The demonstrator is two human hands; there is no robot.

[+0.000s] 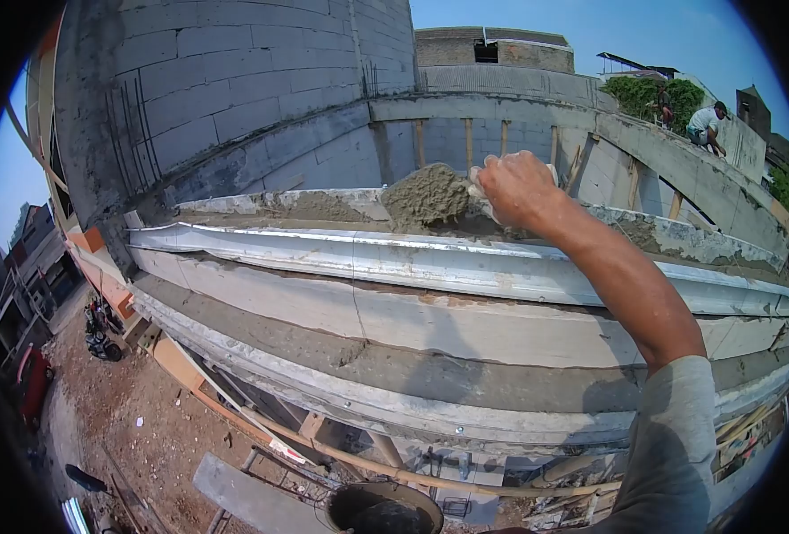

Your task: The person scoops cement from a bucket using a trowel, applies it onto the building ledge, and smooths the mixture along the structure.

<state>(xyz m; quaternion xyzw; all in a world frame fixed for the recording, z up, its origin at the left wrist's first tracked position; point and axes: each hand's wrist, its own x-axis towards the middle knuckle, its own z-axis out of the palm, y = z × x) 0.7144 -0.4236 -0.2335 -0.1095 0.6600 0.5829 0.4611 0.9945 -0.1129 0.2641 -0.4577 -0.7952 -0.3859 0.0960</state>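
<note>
My right hand (514,185) is closed in a fist around the handle of a trowel, most of it hidden by my fingers and by mortar. A heaped lump of wet grey mortar (425,196) covers the blade, to the left of the fist. Just below it runs a long whitish moulding profile (350,254) along the wall ledge. Behind the profile, more mortar (310,206) is spread on the ledge top. My left hand is out of view.
Below the ledge stand a dark bucket (384,509) and a board (256,489) on the scaffold. The ground lies far down at left, with a motorcycle (102,334). A grey block wall (252,80) rises behind. Another person (708,125) crouches on the far right wall.
</note>
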